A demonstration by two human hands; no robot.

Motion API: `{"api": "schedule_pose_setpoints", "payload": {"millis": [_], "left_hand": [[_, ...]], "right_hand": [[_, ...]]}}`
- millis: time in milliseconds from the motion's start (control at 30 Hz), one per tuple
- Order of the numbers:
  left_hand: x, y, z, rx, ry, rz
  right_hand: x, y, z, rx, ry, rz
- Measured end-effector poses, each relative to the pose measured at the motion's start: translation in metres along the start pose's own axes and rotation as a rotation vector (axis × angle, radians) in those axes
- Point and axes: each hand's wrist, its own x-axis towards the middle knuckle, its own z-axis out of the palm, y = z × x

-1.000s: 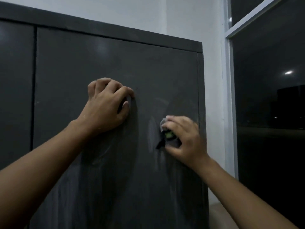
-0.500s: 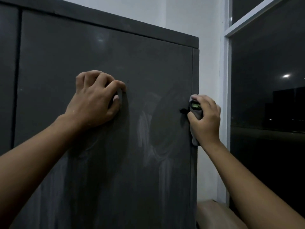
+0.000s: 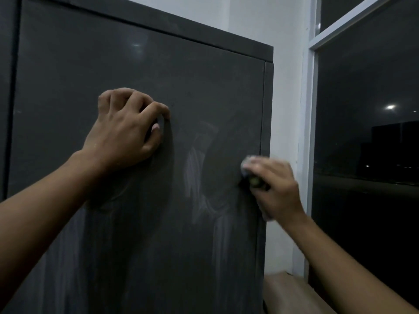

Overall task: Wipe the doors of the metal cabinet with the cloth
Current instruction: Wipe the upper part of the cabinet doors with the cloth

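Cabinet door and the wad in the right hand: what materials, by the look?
Cabinet door: likely painted sheet metal, dark grey, semi-gloss; a light glints on it, pale streaks show. Cloth in the right hand: pale soft fabric, bunched; blurred, weave unreadable.

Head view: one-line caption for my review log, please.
Right hand presses a bunched cloth near the right edge of the streaked cabinet door while the curled left hand braces against it.
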Motion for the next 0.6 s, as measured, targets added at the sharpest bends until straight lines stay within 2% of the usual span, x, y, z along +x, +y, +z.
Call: {"api": "schedule_pose_setpoints", "payload": {"millis": [67, 133, 233, 333, 433, 533, 600], "left_hand": [[0.000, 0.001, 0.001, -0.003, 0.006, -0.003], [0.000, 0.000, 0.002, -0.004, 0.008, -0.006], [0.000, -0.001, 0.003, 0.002, 0.011, -0.001], [-0.001, -0.001, 0.004, 0.008, 0.025, -0.003], [-0.001, -0.001, 0.004, 0.007, 0.036, 0.000], [-0.002, -0.001, 0.003, 0.006, 0.034, 0.002], [-0.002, -0.001, 0.003, 0.007, 0.035, 0.006]], "right_hand": [[0.041, -0.002, 0.002, 0.013, 0.157, 0.283], [0.065, -0.012, 0.014, 0.005, 0.173, 0.342], [0.063, -0.040, 0.031, -0.019, 0.093, 0.183], [0.025, -0.066, 0.045, 0.102, -0.132, -0.104], [-0.023, -0.072, 0.054, 0.095, -0.315, -0.355], [-0.042, -0.059, 0.045, 0.056, -0.345, -0.534], [-0.033, -0.044, 0.033, 0.000, -0.280, -0.564]]}}
